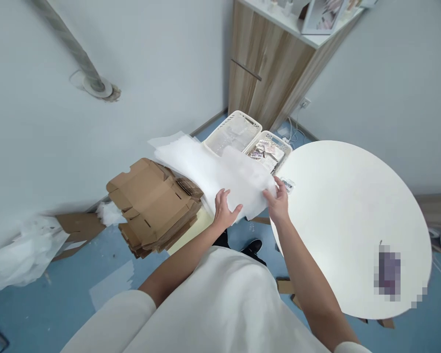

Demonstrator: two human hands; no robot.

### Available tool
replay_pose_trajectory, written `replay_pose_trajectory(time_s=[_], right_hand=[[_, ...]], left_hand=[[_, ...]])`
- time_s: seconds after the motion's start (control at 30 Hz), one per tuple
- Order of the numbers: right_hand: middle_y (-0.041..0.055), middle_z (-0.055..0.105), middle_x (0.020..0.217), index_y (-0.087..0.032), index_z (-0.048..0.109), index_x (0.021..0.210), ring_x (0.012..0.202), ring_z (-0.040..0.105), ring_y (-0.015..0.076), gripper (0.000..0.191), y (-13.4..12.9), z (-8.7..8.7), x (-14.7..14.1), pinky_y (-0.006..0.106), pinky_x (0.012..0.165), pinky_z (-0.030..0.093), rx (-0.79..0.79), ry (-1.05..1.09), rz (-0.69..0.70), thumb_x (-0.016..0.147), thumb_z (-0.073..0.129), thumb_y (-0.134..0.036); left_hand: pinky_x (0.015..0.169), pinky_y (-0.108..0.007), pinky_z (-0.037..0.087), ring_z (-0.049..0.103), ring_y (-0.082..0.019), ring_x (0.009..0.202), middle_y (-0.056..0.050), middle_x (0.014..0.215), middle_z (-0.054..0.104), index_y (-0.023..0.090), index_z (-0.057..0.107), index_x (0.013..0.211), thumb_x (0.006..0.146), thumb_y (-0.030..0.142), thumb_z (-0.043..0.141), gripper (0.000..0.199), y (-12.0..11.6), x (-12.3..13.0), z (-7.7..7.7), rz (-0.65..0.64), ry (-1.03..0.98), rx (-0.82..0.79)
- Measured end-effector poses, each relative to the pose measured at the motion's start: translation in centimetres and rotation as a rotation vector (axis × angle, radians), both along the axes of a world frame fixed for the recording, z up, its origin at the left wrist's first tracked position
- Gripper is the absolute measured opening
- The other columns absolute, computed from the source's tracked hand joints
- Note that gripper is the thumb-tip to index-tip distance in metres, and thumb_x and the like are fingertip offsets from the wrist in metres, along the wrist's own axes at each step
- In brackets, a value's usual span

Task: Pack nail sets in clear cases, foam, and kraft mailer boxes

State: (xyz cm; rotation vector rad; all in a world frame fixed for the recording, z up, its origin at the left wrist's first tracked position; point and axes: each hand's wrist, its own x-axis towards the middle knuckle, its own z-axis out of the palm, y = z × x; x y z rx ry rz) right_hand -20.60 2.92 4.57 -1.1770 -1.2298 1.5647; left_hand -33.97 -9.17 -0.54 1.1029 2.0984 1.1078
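1. At the far lower left, crumpled white wrapping (25, 250) lies beside an open brown carton (79, 228) on the blue floor (73, 269).
2. In the upper left, a grey pipe (73, 49) meets the pale wall (161, 63).
3. Left of centre sits a pile of flattened cardboard boxes (154, 196), with a pale yellow surface (193, 228) showing at its lower right.
4. Next to the pile, a stack of white sheets (187, 154) slants toward the middle of the frame.
5. At the centre, the left hand (225, 213) is over the sheets, its grip spread, thumb apart from curled fingers; whether the fingertips press down, I cannot tell.
6. The uppermost white sheet (248, 174) lies between both hands, overlapping the near corners of two white baskets, one with clear plastic (230, 137), the other with printed cards (266, 149).
7. Just right of centre, the right hand (278, 202) has its grip pinching that sheet's right edge.
8. At right, a round white table (353, 206) carries a small packet (287, 185) near its left rim and a pixelated purple item (388, 269) at lower right.
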Motion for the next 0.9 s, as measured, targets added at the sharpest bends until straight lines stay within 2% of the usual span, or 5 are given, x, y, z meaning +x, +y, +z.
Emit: replay_pose_trajectory(time_s=[0.13,0.3,0.63,0.8,0.9], right_hand=[[0.0033,0.054,0.102,-0.027,0.038,0.117,0.086,0.055,0.0148,0.062,-0.2,0.5,7.3,0.032,0.074,0.047,0.037,0.034,-0.305,0.062,0.066,-0.032],[0.0009,0.052,0.098,-0.029,0.037,0.117,0.079,0.056,0.0117,0.062,-3.1,-0.9,15.7,0.029,0.072,0.048,-0.007,0.026,-0.536,0.062,0.066,-0.032],[0.0004,0.061,0.083,-0.027,0.042,0.116,0.067,0.057,0.0137,0.061,-6.9,-3.3,32.0,0.027,0.061,0.046,-0.319,0.075,-0.413,0.06,0.066,-0.037],[-0.0004,0.058,0.074,-0.019,0.045,0.112,0.057,0.054,0.0131,0.056,-8.5,-6.1,35.6,0.028,0.059,0.044,-0.31,-0.314,-0.549,0.06,0.062,-0.036],[-0.0003,0.057,0.074,-0.018,0.041,0.116,0.06,0.055,0.0148,0.055,-9.7,-7.8,36.7,0.028,0.059,0.044,-0.381,-0.534,-0.462,0.065,0.055,-0.037]], left_hand=[[0.084,-0.034,0.044,0.043,-0.024,0.116,-0.014,0.14,0.019,0.025,0.014,0.134,0.075,0.04,0.056,0.074,2.6,4.7,0.0,0.03,-0.372,-0.023],[0.065,-0.027,0.049,0.061,-0.015,0.08,-0.014,0.118,0.052,0.022,0.02,0.132,0.078,0.03,0.053,0.064,6.3,12.5,0.8,-0.201,-0.725,-0.072],[0.068,-0.025,0.045,0.057,-0.011,0.069,-0.004,0.086,0.064,0.017,0.043,0.122,0.071,0.016,0.054,0.052,8.8,23.2,-1.7,-0.66,-0.318,-0.082],[0.065,-0.025,0.045,0.056,-0.011,0.068,-0.006,0.094,0.061,0.015,0.038,0.123,0.07,0.018,0.057,0.057,8.7,26.6,-3.5,-0.525,-0.25,-0.242],[0.072,-0.026,0.044,0.056,-0.014,0.078,-0.006,0.091,0.059,0.014,0.038,0.122,0.069,0.02,0.06,0.058,8.3,27.8,-4.4,-0.433,-0.161,-0.308]])
